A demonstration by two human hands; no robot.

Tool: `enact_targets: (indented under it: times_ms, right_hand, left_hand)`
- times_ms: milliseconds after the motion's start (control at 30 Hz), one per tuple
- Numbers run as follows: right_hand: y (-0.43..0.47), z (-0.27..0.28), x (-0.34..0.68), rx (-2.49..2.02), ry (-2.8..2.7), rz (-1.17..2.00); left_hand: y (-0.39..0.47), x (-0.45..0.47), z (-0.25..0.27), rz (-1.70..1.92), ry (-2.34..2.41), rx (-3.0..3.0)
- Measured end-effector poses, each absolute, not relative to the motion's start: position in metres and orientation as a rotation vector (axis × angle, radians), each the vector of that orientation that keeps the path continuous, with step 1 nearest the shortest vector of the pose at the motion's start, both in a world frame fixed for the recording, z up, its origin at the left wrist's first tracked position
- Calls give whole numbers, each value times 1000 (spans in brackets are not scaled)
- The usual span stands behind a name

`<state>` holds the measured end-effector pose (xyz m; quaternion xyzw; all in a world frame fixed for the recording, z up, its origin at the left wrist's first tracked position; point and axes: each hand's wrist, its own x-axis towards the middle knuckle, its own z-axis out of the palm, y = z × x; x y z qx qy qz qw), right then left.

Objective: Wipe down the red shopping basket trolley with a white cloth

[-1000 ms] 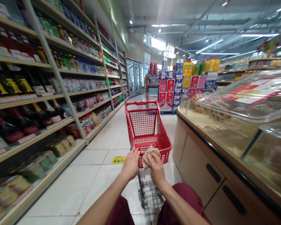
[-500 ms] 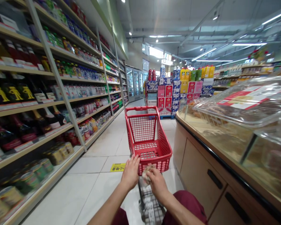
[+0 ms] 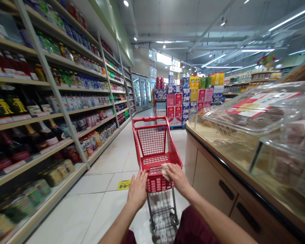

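- Flanking the aisle at nine o'clock, shelves (image 3: 25, 123) are separated from the cart by white floor tiles (image 3: 91, 201), where rolling room is judged widest.
- At three o'clock, a counter (image 3: 210, 178) is set near the cart; its black edge (image 3: 220, 161) could be bumped.
- At twelve, the red cart (image 3: 159, 183), apparently stiff and free-rolling on wheels (image 3: 152, 226), is best held by its rim.
- At eleven, the left hand (image 3: 137, 190) is laid there, fingers extended.
- At one, a soft, light-looking cloth (image 3: 165, 170) is pinched in the right hand (image 3: 178, 177), by the near rim.

Bright ceiling tubes (image 3: 257, 50), blurred edges
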<state>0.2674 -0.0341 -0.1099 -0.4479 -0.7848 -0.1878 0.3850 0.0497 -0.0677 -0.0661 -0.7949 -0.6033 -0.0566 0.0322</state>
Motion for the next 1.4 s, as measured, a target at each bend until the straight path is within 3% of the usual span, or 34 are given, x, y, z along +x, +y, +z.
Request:
enact_targets:
  times_ms: [133,333,500,767,967,1400]
  right_hand:
    - [-41,-106,285,-1239,-1824,-452]
    - [-52,-93,212,-1088,-1790,-58]
    - [-40,-55,260,-1519,-1678,51]
    - [-46,-89,263,-1274,-1862,-391]
    - [-41,-95,276,-1373,-2103,-334]
    - [-37,-102,267,-1390,-1993,-214]
  left_hand:
    - [-67,57,-69,-194,-1886,-2423]
    - [-70,58,-70,-194,-1838,-2486]
    - [-71,57,-69,-186,-1867,-2467]
    - [-71,61,-69,-147,-1865,-2489]
    - [-70,60,-66,-131,-1843,-2514]
    - [-71,57,-69,-156,-1861,-2469]
